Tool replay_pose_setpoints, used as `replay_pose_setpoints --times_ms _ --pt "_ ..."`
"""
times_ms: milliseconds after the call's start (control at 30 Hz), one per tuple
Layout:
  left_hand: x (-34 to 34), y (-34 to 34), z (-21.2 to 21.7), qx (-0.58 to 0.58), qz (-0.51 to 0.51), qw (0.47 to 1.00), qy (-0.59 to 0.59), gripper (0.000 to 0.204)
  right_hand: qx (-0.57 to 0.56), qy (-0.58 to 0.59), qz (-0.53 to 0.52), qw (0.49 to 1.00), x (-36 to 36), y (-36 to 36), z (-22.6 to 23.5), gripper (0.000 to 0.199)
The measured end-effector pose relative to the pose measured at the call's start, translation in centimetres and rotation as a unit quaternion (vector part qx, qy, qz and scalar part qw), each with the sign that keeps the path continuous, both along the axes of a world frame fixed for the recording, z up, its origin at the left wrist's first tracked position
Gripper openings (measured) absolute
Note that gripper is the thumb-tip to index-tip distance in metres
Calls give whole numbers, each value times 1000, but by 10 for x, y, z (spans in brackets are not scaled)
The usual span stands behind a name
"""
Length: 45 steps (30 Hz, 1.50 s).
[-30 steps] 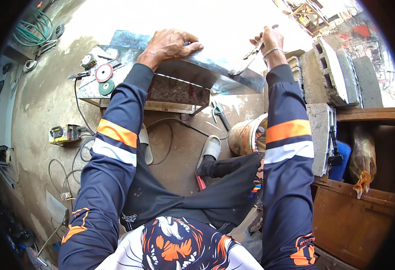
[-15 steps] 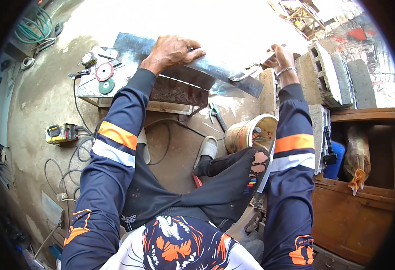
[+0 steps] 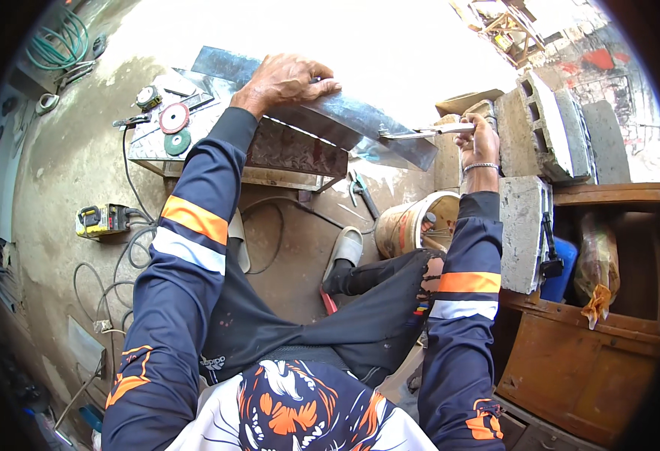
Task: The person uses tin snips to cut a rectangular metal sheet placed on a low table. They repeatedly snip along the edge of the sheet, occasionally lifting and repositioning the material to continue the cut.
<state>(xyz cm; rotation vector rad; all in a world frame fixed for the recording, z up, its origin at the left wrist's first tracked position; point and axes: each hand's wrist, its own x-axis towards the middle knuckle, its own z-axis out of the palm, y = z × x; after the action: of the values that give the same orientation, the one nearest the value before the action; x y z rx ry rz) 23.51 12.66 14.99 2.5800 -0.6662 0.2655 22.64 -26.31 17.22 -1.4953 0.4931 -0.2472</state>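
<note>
A long bent strip of sheet metal (image 3: 345, 124) lies at a slant across a low metal stand (image 3: 296, 154). My left hand (image 3: 289, 79) grips it near its far left part, fingers over the top edge and thumb laid along it. In my right hand (image 3: 480, 139) is a pair of silver pliers (image 3: 428, 131), held by the handles. The jaws meet the strip close to its right end; whether they bite on it I cannot tell. Left of my left hand, a red-rimmed disc (image 3: 174, 118), a green disc (image 3: 178, 143) and a tape measure (image 3: 148, 98) rest on the stand.
Concrete blocks (image 3: 522, 218) stand at my right, beside a wooden cabinet (image 3: 585, 368). A dirty bucket (image 3: 401, 229) is by my right knee. Another pair of pliers or a clamp (image 3: 362, 192) lies on the floor. Cables and a yellow-black boxy tool (image 3: 103, 220) are at left.
My right hand has come down and toward me, turning the pliers from a raised slant to nearly level. The left hand has barely shifted on the strip.
</note>
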Motion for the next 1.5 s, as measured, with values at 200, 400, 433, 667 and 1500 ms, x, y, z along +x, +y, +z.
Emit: replay_pose_setpoints --times_ms 200,400,433,667,1500 --pt "-12 4 -8 20 20 999 -43 49 -13 27 59 998 18 -6 1 13" --pt "-14 -3 6 27 -3 1000 3 52 -20 105 123 987 41 -32 -8 17" --pt "-14 0 6 24 -5 1000 2 51 -28 124 118 985 46 -29 -9 17" --pt "-12 1 3 25 -7 1000 2 47 -61 225 88 968 56 -6 -6 13" --pt "-118 17 -15 74 -85 991 72 52 -5 -116 -40 992 -94 7 -51 29"
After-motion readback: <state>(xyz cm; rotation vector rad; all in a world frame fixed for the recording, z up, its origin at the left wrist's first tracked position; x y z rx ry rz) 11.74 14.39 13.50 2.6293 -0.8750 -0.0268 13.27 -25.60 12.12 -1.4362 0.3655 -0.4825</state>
